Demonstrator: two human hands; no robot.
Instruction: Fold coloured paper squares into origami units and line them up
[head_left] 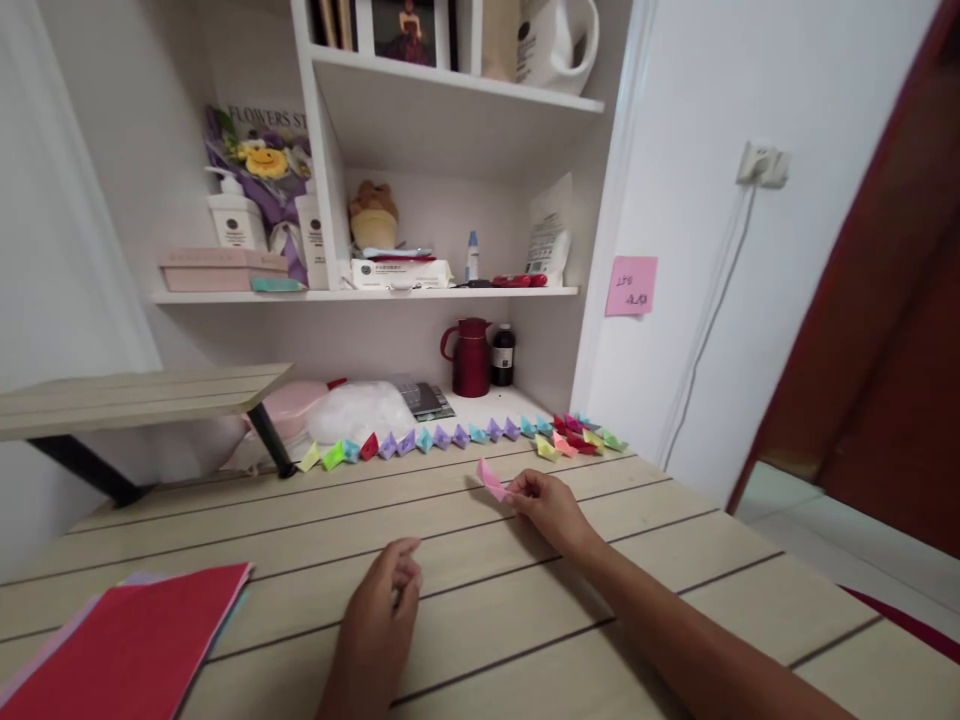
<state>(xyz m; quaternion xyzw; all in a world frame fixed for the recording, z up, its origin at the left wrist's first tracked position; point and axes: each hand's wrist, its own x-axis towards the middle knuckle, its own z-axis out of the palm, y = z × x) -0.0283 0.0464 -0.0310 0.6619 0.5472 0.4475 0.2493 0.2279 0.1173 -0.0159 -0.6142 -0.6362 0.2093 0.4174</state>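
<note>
A pink folded paper boat [491, 480] is pinched at its near end between the thumb and fingers of my right hand [547, 508], over the middle of the table. My left hand [384, 612] rests lower and to the left with loosely curled fingers, a gap beside the thumb and nothing in it. Behind both hands, a row of small paper boats [442, 437] in purple, blue, green, yellow and red runs along the table's back edge. At the row's right end, several more boats [579, 440] stand close together.
A stack of coloured paper [135, 640], red on top, lies at the front left. A small raised stand [142, 398] on black legs occupies the table's left. On the low shelf behind are a red jug [472, 358] and a dark bottle [503, 355].
</note>
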